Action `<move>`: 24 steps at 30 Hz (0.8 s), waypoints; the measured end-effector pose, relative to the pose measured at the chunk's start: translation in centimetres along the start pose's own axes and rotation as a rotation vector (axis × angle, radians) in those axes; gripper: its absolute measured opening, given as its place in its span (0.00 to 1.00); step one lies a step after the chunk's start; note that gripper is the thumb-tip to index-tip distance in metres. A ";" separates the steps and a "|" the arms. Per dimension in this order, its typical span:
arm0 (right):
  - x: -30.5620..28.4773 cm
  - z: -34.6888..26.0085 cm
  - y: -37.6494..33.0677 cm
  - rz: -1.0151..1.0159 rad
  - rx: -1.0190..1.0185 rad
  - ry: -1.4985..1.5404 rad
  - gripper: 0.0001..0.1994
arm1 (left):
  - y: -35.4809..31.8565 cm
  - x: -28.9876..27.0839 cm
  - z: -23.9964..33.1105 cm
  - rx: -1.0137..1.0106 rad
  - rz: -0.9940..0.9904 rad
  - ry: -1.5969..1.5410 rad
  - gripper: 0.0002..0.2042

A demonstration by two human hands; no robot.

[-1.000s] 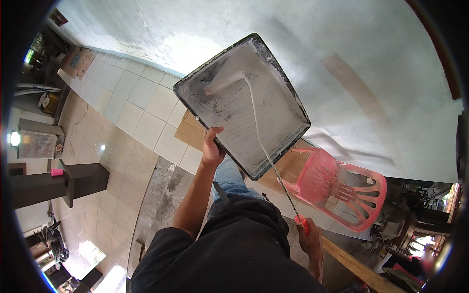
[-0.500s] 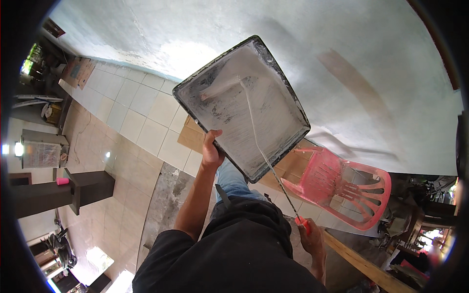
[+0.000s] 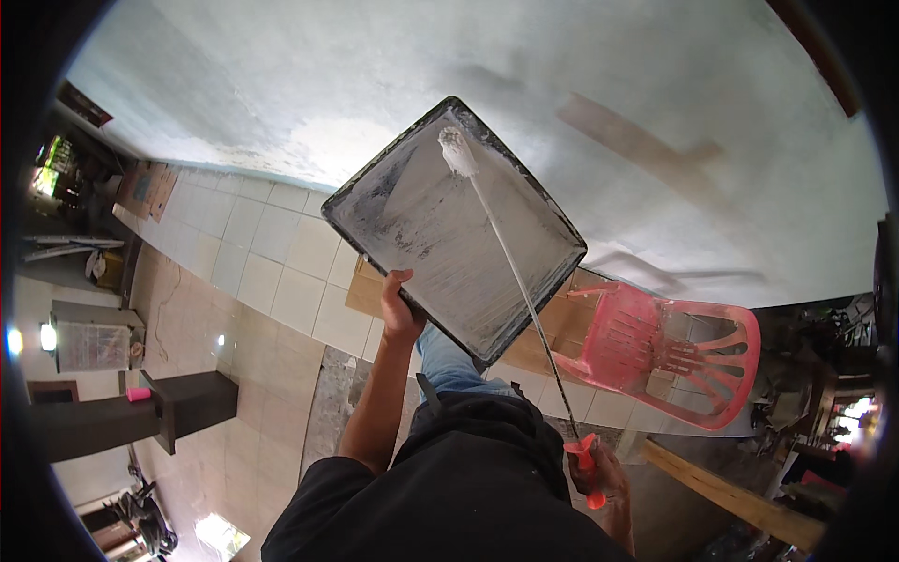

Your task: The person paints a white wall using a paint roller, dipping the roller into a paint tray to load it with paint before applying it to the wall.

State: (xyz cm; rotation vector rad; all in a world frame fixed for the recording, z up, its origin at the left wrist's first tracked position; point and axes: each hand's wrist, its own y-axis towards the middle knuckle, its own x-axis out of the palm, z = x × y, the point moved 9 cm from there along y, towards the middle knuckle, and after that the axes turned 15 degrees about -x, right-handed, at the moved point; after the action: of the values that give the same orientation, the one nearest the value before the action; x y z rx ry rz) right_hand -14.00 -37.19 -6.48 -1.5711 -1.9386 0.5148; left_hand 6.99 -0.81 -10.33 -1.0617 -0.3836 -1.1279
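Note:
My left hand [image 3: 400,309] grips the near left edge of a black paint tray [image 3: 538,197], its thumb over the rim. The tray is held up in front of my legs, and its inside is smeared with whitish paint. My right hand [image 3: 607,475] is wrapped round the red handle of a paint roller [image 3: 515,253]. The roller's long thin rod crosses above the tray, and its white, paint-coated head [image 3: 457,152] is over the tray's far corner. Whether the head touches the tray I cannot tell.
A pale wall [image 3: 375,56] with a brownish streak rises ahead. At the right stands a pink plastic chair [image 3: 623,342], with a wooden beam [image 3: 730,496] nearer me. Cardboard [image 3: 365,290] lies on the tiled floor [image 3: 290,234]. A dark counter [image 3: 192,407] is on the left.
The roller head has swung from lying crosswise near the tray's middle to the far corner, end toward the wall. My right hand has moved slightly down and the tray has shifted a little left.

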 end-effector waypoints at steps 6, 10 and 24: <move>0.8 1.7 -1.4 -0.098 0.055 0.168 0.33 | -0.4 0.9 0.2 -0.001 -0.044 0.001 0.27; 1.0 2.6 -2.0 -0.106 0.057 0.239 0.32 | -0.8 1.9 0.0 -0.006 -0.119 0.013 0.27; 2.4 4.7 -4.1 -0.217 0.170 0.413 0.35 | -1.3 2.3 -0.2 -0.052 -0.101 0.034 0.28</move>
State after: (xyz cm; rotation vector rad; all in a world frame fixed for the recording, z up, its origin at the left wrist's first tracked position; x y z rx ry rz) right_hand -20.42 -35.48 -6.95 -1.2281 -1.6729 0.2328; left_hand 6.79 -2.26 -8.18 -1.0768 -0.3857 -1.2503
